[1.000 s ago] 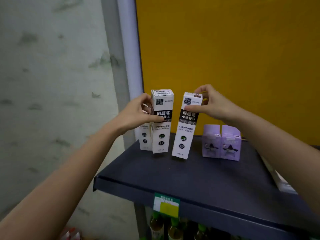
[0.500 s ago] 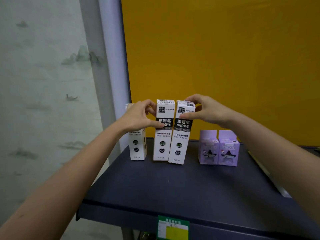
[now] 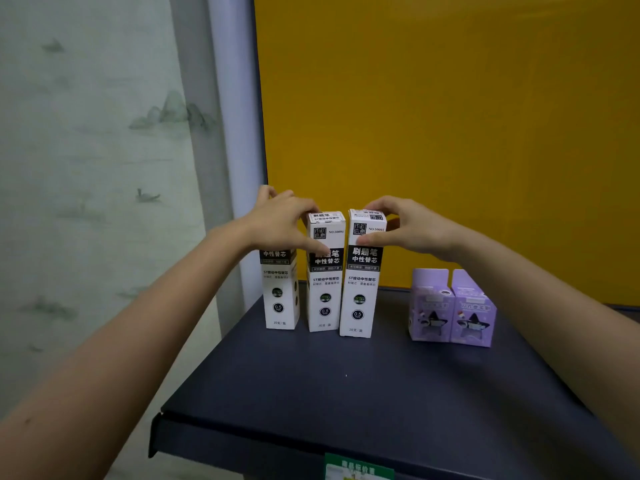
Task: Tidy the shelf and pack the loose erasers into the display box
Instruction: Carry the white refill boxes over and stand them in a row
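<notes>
White-and-black cardboard: three tall refill boxes upright in a row at the back left of the dark shelf (image 3: 346,393). Left box (image 3: 280,292) half hidden behind the left hand (image 3: 280,223); middle box (image 3: 325,271) pinched near its top, thumb across the front and fingers over the top. Right box (image 3: 362,271) gripped near its top by the right hand (image 3: 412,230), thumb on the front face, fingers curled over the top; base slightly ahead of its neighbours. Small gaps between all three. Two lilac boxes (image 3: 452,308) touching each other, well apart to the right, before the yellow back panel (image 3: 450,133). Green price tag (image 3: 358,469) on the front edge.

Step in hand, by the look of it: tidying, squaring up the row. No loose erasers or display box in view. Next, probably: right box nudged back and left, flush with the others, kept upright; tall narrow boxes, likely easy to tip if pushed near the top.
</notes>
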{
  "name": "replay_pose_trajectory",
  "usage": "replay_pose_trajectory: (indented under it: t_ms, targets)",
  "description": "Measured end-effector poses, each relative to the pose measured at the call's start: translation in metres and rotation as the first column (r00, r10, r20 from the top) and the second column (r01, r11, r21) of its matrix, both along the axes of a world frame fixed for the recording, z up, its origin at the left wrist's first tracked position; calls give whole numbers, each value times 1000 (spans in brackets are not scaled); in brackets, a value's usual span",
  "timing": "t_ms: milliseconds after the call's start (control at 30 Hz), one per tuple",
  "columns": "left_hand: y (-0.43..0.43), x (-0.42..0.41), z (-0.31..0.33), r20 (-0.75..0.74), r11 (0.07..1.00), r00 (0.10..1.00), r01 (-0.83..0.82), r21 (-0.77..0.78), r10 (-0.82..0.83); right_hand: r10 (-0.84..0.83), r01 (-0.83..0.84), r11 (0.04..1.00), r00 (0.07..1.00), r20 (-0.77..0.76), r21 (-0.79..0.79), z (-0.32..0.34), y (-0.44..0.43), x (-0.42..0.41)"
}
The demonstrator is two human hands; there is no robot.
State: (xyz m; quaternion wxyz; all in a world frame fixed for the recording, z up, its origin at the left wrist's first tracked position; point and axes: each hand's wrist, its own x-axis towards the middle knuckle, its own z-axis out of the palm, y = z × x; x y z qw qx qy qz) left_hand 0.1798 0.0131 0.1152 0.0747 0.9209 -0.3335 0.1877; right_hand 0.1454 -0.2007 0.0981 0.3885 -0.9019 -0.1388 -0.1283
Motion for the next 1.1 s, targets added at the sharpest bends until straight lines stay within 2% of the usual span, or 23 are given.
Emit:
replay_pose_trajectory:
  t_ms: [133, 567, 800, 967, 1100]
  targets:
    - [8, 10, 11, -42, 996, 999, 6, 90, -2, 4, -4, 1000, 1000, -10, 7, -1, 1, 3]
    - [5, 17, 24, -193, 984, 975, 135, 114, -111, -27, 28, 999, 999, 20, -28, 0, 11, 15]
    - [11, 20, 27, -177, 980, 982, 99, 171, -68, -42, 42, 999, 999, 24, -26, -1, 17, 22]
    - [15, 19, 27, -267, 987, 962, 98, 125, -61, -42, 43, 999, 999, 28, -21, -2, 24, 24]
    - [13, 14, 24, -259, 994, 966, 42, 98, -16, -46, 46, 999, 999, 17, -2, -3, 25, 22]
